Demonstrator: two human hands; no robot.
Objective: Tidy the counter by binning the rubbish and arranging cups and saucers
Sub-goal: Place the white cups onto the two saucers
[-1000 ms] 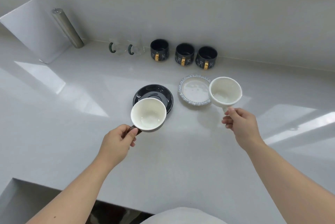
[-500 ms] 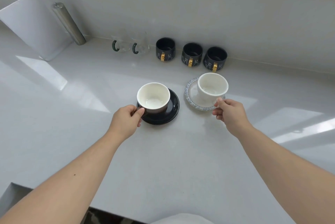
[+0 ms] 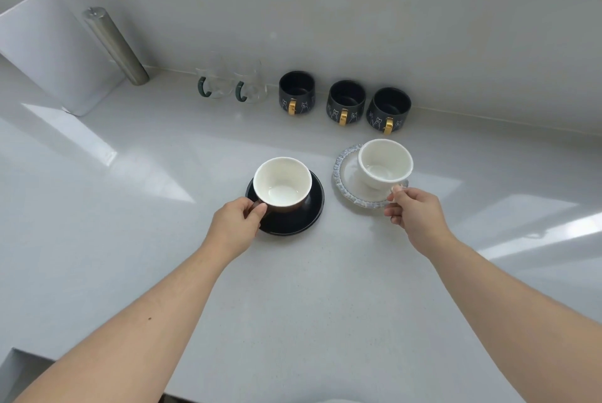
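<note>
A brown cup with a white inside (image 3: 282, 184) sits on the black saucer (image 3: 301, 220) in the middle of the counter. My left hand (image 3: 235, 225) grips its handle from the near left side. To the right, a white cup (image 3: 385, 163) rests on the blue-rimmed saucer (image 3: 345, 181), tilted slightly. My right hand (image 3: 415, 215) pinches that cup's handle at its near right side.
Along the back wall stand three dark mugs with gold handles (image 3: 345, 102) and two clear glass cups with green handles (image 3: 228, 83). A steel cylinder (image 3: 114, 44) and a white panel (image 3: 55, 54) stand at the far left. A counter cut-out edge (image 3: 16, 366) shows near left.
Both cups came down from the air onto their saucers. My hands moved forward with them and still hold the handles.
</note>
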